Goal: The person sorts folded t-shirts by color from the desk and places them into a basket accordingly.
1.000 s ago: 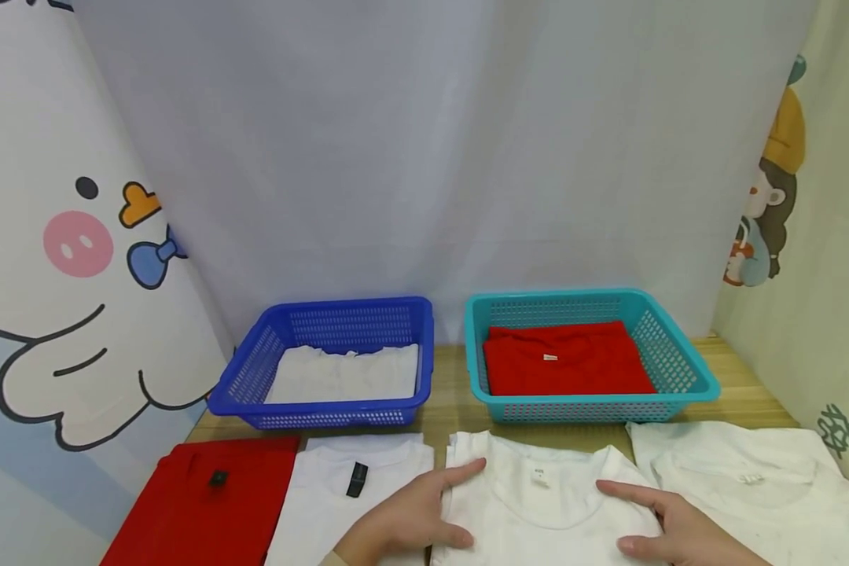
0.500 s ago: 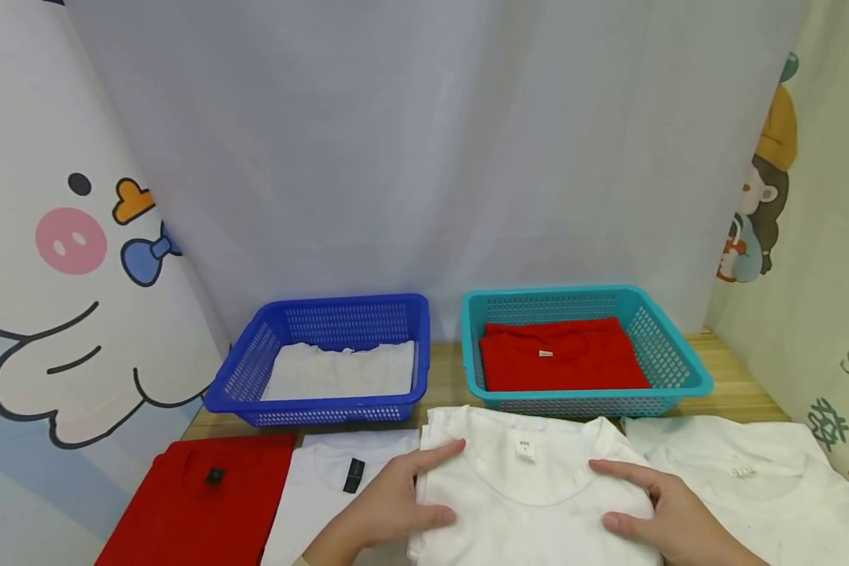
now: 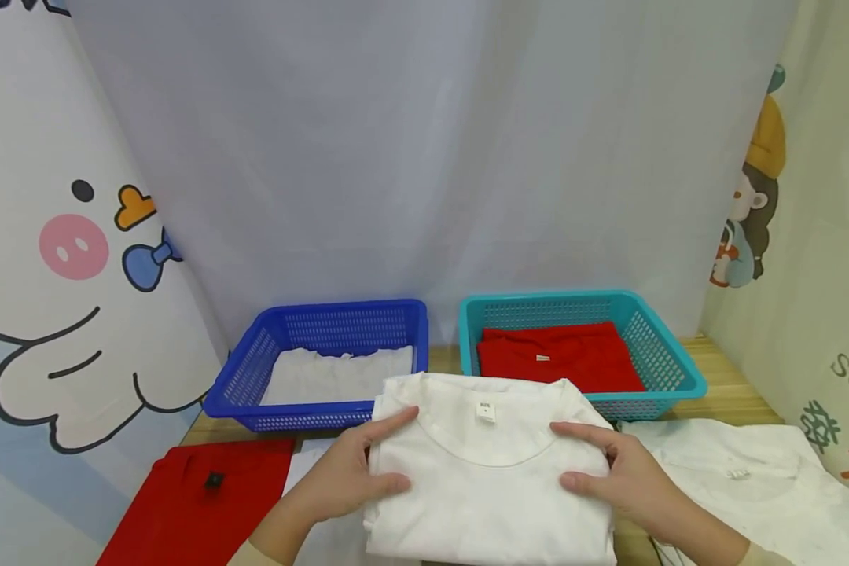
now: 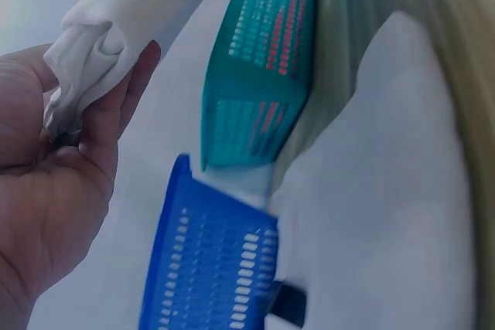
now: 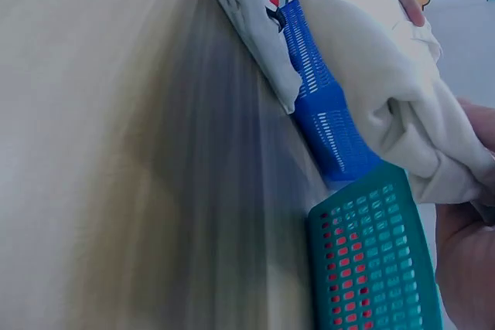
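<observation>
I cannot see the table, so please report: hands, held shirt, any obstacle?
Left hand and right hand grip folded white shirt at its sides. Shirt held above table. Blue basket and teal basket beyond; nothing seen blocking.

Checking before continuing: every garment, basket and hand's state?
Held white shirt: folded, lifted
Left hand: gripping it
Right hand: gripping it
Blue basket: holding white garment
Teal basket: holding red garment
Left red shirt: lying flat
White shirt beside it: partly hidden
Right white shirt: lying flat
</observation>
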`<action>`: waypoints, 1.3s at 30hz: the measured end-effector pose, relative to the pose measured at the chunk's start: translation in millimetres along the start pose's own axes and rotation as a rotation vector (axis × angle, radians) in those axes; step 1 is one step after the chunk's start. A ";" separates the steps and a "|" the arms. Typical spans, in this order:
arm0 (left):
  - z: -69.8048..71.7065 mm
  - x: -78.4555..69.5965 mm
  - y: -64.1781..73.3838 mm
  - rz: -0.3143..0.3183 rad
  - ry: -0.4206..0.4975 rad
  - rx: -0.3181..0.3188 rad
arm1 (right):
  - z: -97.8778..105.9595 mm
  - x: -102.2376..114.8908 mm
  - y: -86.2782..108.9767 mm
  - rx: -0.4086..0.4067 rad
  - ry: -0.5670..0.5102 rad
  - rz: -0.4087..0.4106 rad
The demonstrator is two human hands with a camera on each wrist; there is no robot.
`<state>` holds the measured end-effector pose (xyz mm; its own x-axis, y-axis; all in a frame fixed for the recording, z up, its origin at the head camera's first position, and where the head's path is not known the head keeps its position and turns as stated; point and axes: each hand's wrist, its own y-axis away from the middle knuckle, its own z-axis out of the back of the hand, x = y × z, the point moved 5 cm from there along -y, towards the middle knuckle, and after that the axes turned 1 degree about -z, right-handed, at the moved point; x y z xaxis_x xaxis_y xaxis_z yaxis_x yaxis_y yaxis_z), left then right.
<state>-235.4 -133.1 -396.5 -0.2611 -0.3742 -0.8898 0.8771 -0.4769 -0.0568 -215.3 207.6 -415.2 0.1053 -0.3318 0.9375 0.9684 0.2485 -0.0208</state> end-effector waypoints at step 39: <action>213.5 28.2 -24.8 0.136 -0.299 -0.151 | -105.9 104.7 -198.9 0.078 -0.012 0.118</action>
<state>-350.6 -301.6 -323.5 -0.2243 -0.6527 -0.7237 0.9559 -0.2919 -0.0331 -373.0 27.0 -349.7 0.2145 -0.2854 0.9341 0.9289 0.3551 -0.1048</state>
